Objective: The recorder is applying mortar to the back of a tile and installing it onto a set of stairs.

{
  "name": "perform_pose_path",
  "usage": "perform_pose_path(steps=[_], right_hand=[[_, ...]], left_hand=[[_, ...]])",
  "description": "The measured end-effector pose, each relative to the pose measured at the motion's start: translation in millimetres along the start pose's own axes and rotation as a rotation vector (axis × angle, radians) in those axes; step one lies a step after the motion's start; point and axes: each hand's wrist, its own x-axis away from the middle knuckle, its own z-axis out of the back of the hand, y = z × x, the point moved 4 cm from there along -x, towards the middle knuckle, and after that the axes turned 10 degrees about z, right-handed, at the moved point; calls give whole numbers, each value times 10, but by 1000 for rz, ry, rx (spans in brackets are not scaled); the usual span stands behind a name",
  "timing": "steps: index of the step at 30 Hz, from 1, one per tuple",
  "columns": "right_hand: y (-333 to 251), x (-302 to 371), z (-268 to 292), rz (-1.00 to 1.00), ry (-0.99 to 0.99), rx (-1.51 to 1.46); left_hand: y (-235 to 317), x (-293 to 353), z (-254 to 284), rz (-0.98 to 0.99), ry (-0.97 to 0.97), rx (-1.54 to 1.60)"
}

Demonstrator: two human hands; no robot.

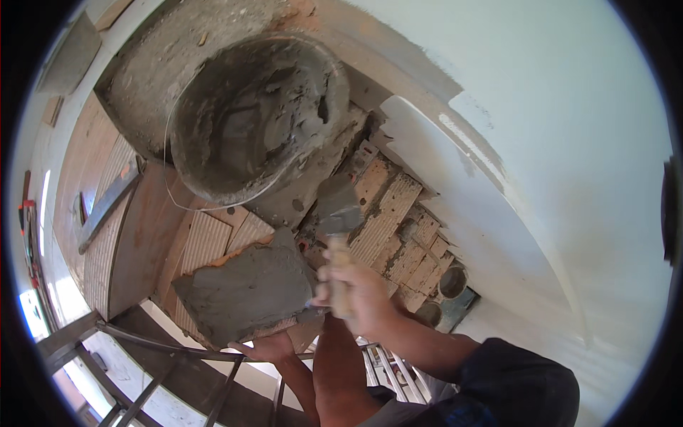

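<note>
Right hand (361, 288) wrapped round the wooden handle of a grey, flat-bladed metal trowel (337, 222) | left hand (270, 347) at lower edge of a rectangular tile coated in grey mortar (245, 288), closure cannot be told | tile and trowel on near side of round, mortar-caked grey bucket (339, 85)

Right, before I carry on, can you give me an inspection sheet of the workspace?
Surface: ridged tan pieces, smeared grey in places.
Job's things: a slab coated in grey mix; a trowel, blurred, with a pale handle; a bucket with more grey mix inside.
Clutter: a metal bar at the left; a small round container beyond the right hand.
Hands: the right hand grips the trowel above the slab; the left hand is at the slab's lower edge, partly hidden.
Cables: nothing seen that is clearly one.
Surroundings: a pale wall at the right, with grey patches; a metal railing at lower left.
</note>
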Motion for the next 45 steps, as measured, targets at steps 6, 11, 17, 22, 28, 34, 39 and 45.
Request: perform_pose_path(steps=[6, 11, 17, 22, 28, 34, 39, 45], right_hand=[[-288, -394, 1270, 137, 218, 437], [-218, -1005, 1546, 18, 89, 146], [-126, -1601, 1394, -34, 16, 192], [168, -1477, 1444, -124, -74, 249], [412, -818, 1593, -245, -293, 357], [-216, -1613, 1955, -52, -33, 403], [-512, -2039, 1891, -60, -87, 500], [277, -1664, 1631, -227, 45, 538]], left_hand=[[-36, -80, 131, 49, 21, 15], [-95, -59, 49, 31, 51, 28], [-70, -43, -19, 23, -26, 5], [-175, -91, 27, 79, 13, -32], [-117, -9, -110, 38, 83, -63], [-153, -34, -89, 91, 17, -22], [-100, -92, -9, 89, -9, -30], [-146, -67, -48, 64, 56, -38]])
